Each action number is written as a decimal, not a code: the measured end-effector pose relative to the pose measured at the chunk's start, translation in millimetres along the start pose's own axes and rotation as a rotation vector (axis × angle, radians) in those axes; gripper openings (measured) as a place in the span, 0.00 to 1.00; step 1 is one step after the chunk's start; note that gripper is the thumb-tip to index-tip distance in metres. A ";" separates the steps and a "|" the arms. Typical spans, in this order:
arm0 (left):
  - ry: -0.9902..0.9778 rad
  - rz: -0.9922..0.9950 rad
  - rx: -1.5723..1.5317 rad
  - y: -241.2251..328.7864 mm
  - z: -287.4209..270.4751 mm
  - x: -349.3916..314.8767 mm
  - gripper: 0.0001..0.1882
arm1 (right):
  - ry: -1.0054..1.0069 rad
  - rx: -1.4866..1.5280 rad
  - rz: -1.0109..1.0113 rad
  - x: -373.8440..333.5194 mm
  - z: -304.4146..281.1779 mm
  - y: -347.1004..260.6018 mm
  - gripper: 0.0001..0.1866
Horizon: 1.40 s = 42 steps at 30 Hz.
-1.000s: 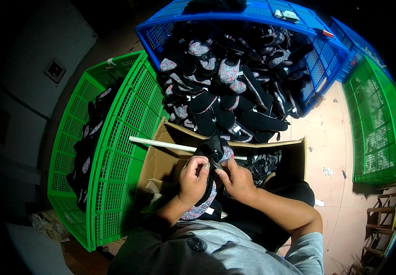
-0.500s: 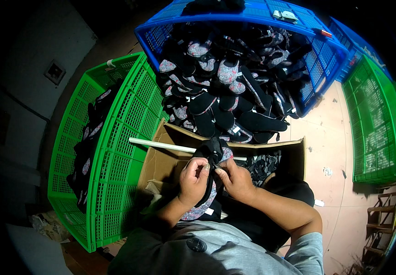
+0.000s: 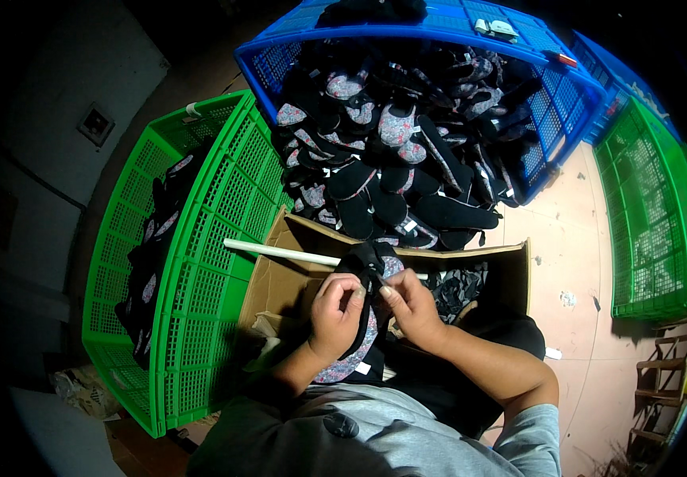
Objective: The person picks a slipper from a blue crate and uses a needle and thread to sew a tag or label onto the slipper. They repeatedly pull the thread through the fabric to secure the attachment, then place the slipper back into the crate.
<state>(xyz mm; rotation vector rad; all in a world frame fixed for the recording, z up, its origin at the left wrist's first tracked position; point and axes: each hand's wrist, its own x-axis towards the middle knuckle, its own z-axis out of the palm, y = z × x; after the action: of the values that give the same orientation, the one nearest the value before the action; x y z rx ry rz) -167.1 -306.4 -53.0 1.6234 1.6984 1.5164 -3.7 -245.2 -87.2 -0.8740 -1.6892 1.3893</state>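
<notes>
A soft slipper [image 3: 365, 342], black with a floral-patterned lining and a small white tag, is held up before my body. My left hand [image 3: 335, 314] is closed around its black side, thumb toward the middle. Against the slipper's other side, my right hand [image 3: 413, 310] pinches a thin dark bit at the edge between thumb and forefinger; the fingers partly hide whether it is fabric or thread. Under the slipper stands an open cardboard box [image 3: 280, 286] with dark scraps [image 3: 458, 290] inside. A white rod [image 3: 280, 252] lies across the box.
Beyond the box, a tipped blue crate [image 3: 546, 151] spills a heap of similar slippers [image 3: 395, 159]. A green crate [image 3: 208, 199] with more slippers stands at the left. Another green crate [image 3: 649, 215] is at the right, above a small wooden rack [image 3: 665, 381].
My right hand has shifted slightly right and toward me, with its thumb and forefinger drawn a little away from my left thumb. My left hand and the slipper stay nearly still.
</notes>
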 end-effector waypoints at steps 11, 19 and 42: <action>-0.335 0.593 0.257 32.1 2.0 2.0 0.10 | -0.066 0.577 0.464 33.0 -30.0 -23.5 0.13; -0.396 0.559 0.319 33.6 9.8 0.3 0.11 | -0.158 0.436 0.418 39.7 -42.4 -27.7 0.17; -0.091 0.149 0.132 21.3 4.4 20.1 0.09 | -0.261 0.675 0.438 41.3 -42.2 -42.6 0.05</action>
<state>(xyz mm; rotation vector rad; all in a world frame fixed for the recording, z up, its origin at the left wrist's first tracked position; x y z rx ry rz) -158.6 -291.8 -28.7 1.8954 1.6934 1.3973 12.5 -197.2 -34.9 -0.7003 -1.0856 2.2693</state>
